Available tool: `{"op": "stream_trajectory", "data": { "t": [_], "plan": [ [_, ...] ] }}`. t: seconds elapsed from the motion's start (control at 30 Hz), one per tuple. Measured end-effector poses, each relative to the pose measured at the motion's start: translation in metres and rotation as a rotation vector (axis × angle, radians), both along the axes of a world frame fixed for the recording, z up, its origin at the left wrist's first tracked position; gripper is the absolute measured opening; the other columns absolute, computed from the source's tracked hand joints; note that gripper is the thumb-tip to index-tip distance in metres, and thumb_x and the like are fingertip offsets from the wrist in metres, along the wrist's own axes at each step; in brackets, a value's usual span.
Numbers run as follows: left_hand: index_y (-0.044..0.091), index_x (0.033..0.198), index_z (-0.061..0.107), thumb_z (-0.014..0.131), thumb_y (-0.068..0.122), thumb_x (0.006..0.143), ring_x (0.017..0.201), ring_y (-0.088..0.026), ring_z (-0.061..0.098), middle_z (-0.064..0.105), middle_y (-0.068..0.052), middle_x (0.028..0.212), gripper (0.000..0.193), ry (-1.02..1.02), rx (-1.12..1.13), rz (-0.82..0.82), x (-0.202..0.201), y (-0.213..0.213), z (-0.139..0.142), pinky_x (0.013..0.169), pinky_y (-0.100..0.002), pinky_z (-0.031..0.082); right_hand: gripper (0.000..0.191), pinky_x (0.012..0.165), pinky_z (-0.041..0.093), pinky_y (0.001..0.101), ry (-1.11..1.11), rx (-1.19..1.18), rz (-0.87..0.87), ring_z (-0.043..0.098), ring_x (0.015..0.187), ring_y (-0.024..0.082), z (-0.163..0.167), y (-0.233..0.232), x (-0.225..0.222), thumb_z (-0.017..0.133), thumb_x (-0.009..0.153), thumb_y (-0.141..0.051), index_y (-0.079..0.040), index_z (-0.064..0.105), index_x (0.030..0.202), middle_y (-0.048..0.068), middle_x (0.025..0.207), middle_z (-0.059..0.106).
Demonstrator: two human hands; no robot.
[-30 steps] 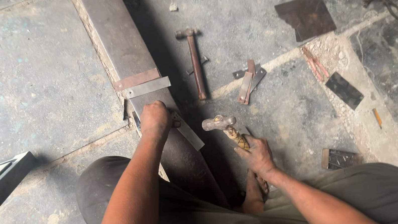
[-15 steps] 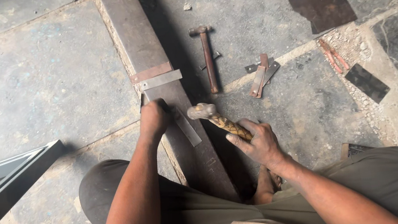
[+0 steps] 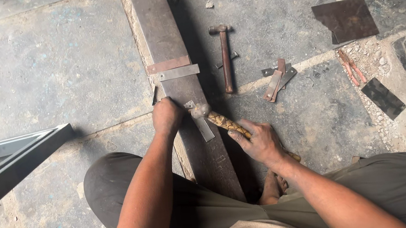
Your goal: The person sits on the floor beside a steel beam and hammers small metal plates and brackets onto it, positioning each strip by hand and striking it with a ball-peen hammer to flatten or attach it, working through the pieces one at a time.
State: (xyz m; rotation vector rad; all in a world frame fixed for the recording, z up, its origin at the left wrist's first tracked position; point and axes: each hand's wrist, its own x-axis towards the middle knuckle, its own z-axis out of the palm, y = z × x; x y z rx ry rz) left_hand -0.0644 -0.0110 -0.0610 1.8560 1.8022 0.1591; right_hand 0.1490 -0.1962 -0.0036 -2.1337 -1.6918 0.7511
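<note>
1. The right hand (image 3: pixel 262 143) is closed around the handle of a hammer (image 3: pixel 214 118); the hammer head rests on a small metal strip (image 3: pixel 202 124)
2. The left hand (image 3: pixel 166 116) is closed in a fist and presses down at the left edge of the long steel bar (image 3: pixel 168 41), just beside the strip; I cannot tell if it holds something
3. The strip lies on the bar, between the two hands, with its long axis almost along the bar, pointing away from the person; the left hand is nearer to it
4. Two more flat strips (image 3: pixel 173 69) lie across the bar, farther away
5. On the floor to the right are a second hammer (image 3: pixel 224 54), some metal pieces (image 3: pixel 276 80), pliers (image 3: pixel 352 67) and two dark plates (image 3: pixel 346 19)
</note>
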Motion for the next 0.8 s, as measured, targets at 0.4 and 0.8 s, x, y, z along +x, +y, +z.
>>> {"op": "stream_trajectory", "data": {
  "t": [0.4,0.8],
  "plan": [
    [0.0,0.102,0.076,0.092,0.047,0.068,0.099,-0.042,0.072,0.074,-0.027,0.102,0.06,0.028,0.014,-0.022,0.003,0.001,-0.003,0.088,-0.047,0.057,0.043,0.066,0.06,0.0447,-0.114,0.152,0.186,0.074,0.068,0.029,0.011,-0.034,0.013,0.073,0.088,-0.049,-0.009,0.077,0.102,0.009,0.076,0.076],
    [-0.002,0.104,0.072,0.092,0.054,0.066,0.103,-0.041,0.071,0.073,-0.026,0.104,0.071,0.053,-0.021,-0.055,0.002,-0.004,0.003,0.089,-0.046,0.057,0.047,0.067,0.06,0.0415,-0.034,-0.018,0.086,0.075,0.065,0.024,-0.003,-0.048,0.03,0.069,0.087,-0.056,-0.012,0.079,0.099,0.008,0.072,0.076]
  ]
}}
